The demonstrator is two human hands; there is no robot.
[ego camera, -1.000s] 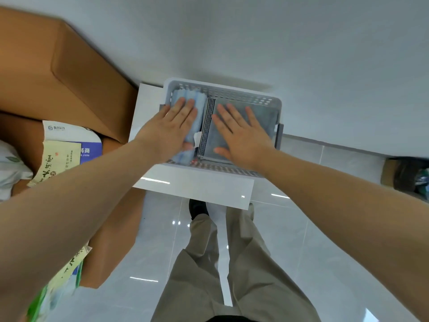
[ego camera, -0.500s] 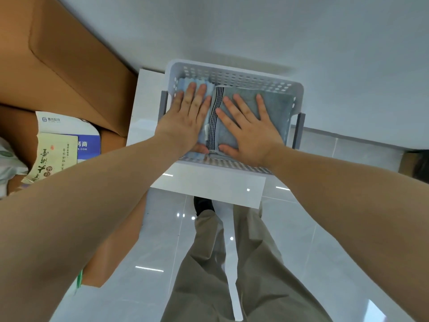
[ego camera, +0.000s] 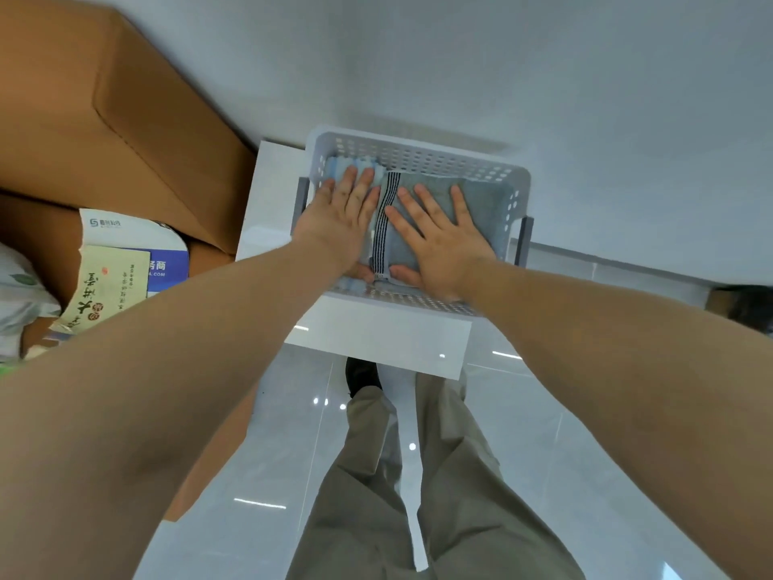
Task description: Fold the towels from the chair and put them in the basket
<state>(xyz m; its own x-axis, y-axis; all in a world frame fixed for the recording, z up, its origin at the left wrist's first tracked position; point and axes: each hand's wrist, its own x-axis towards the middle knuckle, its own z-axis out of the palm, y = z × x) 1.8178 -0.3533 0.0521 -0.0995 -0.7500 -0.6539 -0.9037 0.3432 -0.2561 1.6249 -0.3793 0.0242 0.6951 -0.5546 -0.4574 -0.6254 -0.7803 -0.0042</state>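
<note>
The left hand point(ego camera: 339, 219) and right hand point(ego camera: 439, 240) are bare, and so are the left forearm point(ego camera: 167, 370) and right forearm point(ego camera: 627, 349), uncovered all the way to the edge of view. Below them are loose trousers point(ego camera: 460, 496) in a dull olive-khaki, made of soft cloth that creases in long folds down each leg. The hems are wide. A dark shoe point(ego camera: 363, 376) with a rounded toe shows under the left hem.

Basket point(ego camera: 418, 156) on white table point(ego camera: 376, 337)
</note>
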